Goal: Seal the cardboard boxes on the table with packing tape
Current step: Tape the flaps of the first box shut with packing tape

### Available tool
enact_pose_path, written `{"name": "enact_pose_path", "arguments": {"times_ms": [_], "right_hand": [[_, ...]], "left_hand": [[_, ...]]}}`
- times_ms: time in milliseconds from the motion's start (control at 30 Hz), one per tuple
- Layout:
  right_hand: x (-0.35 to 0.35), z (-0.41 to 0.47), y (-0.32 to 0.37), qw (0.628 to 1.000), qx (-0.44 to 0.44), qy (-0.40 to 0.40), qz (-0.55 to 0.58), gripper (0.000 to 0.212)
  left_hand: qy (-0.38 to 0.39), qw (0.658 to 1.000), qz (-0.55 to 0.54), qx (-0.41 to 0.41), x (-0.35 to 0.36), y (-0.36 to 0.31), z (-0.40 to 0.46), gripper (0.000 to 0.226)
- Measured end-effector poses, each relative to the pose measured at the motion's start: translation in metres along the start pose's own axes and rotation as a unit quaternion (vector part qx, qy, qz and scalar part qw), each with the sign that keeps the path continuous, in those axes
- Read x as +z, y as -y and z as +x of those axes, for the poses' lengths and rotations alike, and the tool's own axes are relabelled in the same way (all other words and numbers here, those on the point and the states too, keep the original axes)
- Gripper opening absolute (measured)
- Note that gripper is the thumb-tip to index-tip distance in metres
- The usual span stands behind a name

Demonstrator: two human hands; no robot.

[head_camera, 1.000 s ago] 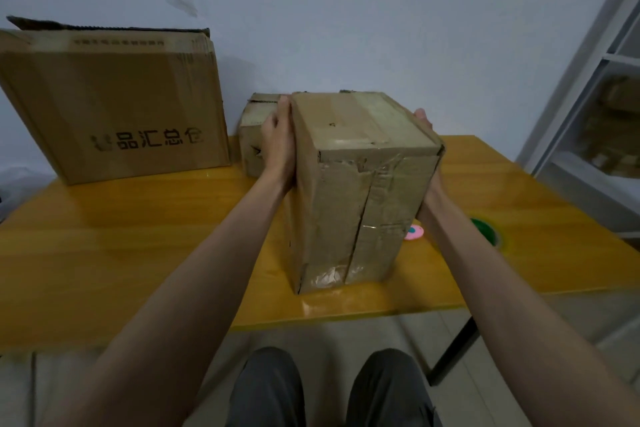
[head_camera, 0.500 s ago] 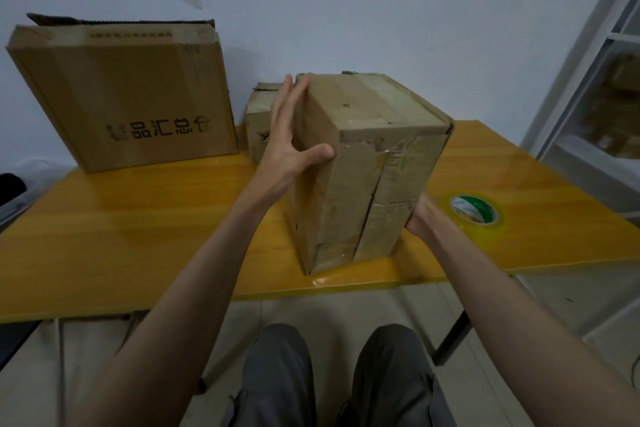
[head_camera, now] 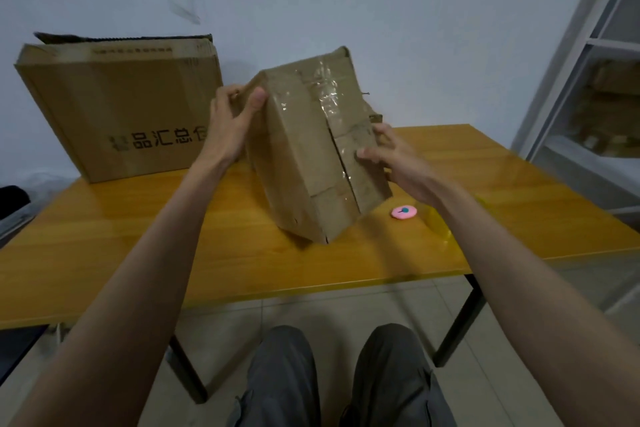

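Gripping tilted box (head_camera: pixel 304 163), both hands

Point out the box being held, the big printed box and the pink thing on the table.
held box (head_camera: pixel 298 163), head view: middle of its near cardboard face.
printed box (head_camera: pixel 114 104), head view: front face above the lettering.
pink object (head_camera: pixel 403 212), head view: its centre.

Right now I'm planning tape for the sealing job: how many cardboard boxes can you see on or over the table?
2. The large printed box stands at the table's back left; the small box is tilted, held by both hands at the centre. Another may be hidden behind it.
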State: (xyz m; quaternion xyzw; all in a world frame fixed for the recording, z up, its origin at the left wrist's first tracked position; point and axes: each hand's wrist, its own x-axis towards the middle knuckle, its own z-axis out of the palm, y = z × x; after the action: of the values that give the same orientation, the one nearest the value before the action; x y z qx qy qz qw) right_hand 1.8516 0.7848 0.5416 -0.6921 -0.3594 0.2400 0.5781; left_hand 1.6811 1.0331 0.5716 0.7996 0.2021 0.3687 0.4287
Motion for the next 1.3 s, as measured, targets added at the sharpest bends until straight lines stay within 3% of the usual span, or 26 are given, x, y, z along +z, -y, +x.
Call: {"name": "enact_pose_path", "arguments": {"times_ms": [167,300,367,433,533,633,700,800,900,967,1067,1167,1233,1300], "right_hand": [[0.019,0.0,-0.02,0.994,0.103,-0.037,0.019,0.066],[0.042,0.009,-0.01,0.987,0.054,-0.086,0.121,0.057],[0.048,0.016,0.001,0.988,0.045,-0.111,0.099,0.061],[0.048,0.025,0.007,0.989,0.04,-0.123,0.069,0.067],[0.045,0.032,0.009,0.991,0.042,-0.121,0.036,0.051],[0.031,0.031,0.003,0.994,0.045,-0.098,0.01,0.04],[0.01,0.025,-0.002,0.991,0.052,-0.117,-0.039,0.031],[-0.036,0.007,-0.012,0.965,0.099,-0.176,-0.168,0.024],[-0.076,-0.015,-0.028,0.926,0.184,-0.174,-0.279,0.046],[-0.092,-0.029,-0.036,0.898,0.235,-0.147,-0.341,0.06],[-0.107,-0.044,-0.047,0.819,0.307,-0.018,-0.484,0.067],[-0.113,-0.05,-0.059,0.76,0.306,0.058,-0.57,0.052],[-0.114,-0.054,-0.068,0.755,0.275,0.035,-0.594,0.036],[-0.117,-0.054,-0.076,0.786,0.219,-0.027,-0.578,0.013]], "left_hand": [[-0.067,0.996,0.023,-0.054,-0.031,0.004,-0.006,0.103],[-0.087,0.986,0.042,-0.139,-0.052,0.014,-0.014,0.115],[-0.082,0.98,0.039,-0.176,-0.06,0.024,-0.026,0.102],[-0.031,0.971,0.031,-0.236,-0.064,0.035,-0.039,0.095],[0.078,0.943,0.008,-0.324,-0.07,0.049,-0.049,0.117],[0.102,0.93,0.055,-0.35,-0.072,0.037,-0.046,0.107],[0.078,0.946,0.108,-0.296,-0.069,0.021,-0.039,0.085],[0.048,0.972,0.196,-0.118,-0.056,0.002,-0.023,0.065],[0.081,0.947,0.309,0.028,-0.035,-0.019,-0.015,0.087],[0.153,0.939,0.304,0.052,-0.015,-0.036,-0.016,0.097],[0.254,0.926,0.269,0.069,0.023,-0.048,-0.026,0.085],[0.237,0.924,0.282,0.103,0.048,-0.045,-0.03,0.084],[0.219,0.926,0.287,0.107,0.057,-0.044,-0.027,0.085],[0.21,0.925,0.297,0.109,0.063,-0.044,-0.026,0.087]]}}
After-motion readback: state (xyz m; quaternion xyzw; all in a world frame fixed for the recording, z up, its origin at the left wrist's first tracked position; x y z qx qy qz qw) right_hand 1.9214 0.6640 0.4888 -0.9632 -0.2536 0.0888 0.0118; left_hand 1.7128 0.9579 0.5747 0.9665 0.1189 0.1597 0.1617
